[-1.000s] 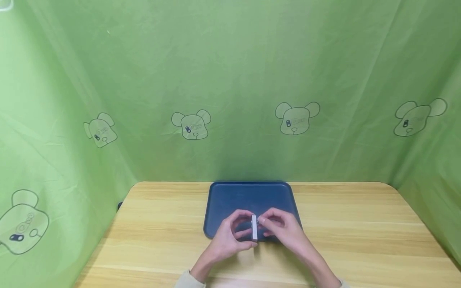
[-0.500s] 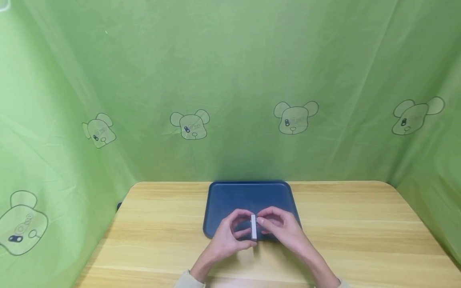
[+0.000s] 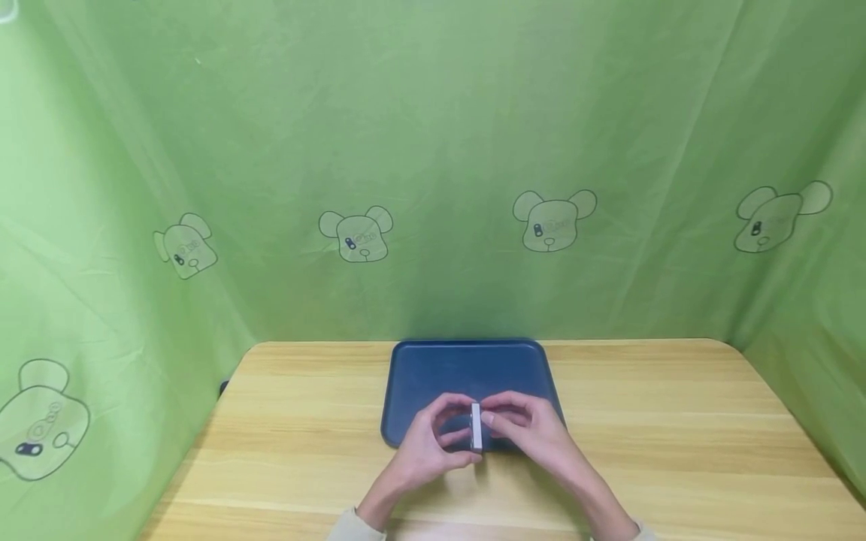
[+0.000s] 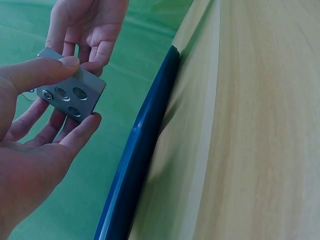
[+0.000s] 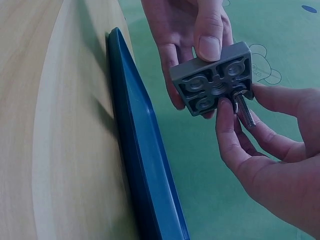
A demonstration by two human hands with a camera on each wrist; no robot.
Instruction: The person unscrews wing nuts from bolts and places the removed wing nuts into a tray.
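Observation:
Between both hands, above the near edge of the blue tray, is a grey square block seen edge-on from the head. My left hand holds it by opposite edges, thumb on one and fingertips on the other. In the left wrist view, the block shows round holes, one with a metal piece in it. A threaded bolt sticks out of the block's recessed face in the right wrist view. My right hand pinches what looks like a wing nut at the bolt's base, partly hidden by the fingertips.
The tray lies toward the back of the wooden table. Green curtains with bear-head drawings hang behind it and at both sides. A small dark object shows at the table's left edge.
My right fingertips have shifted slightly at the block's face, the thumb moving down a little. My left hand and the block stay almost in place.

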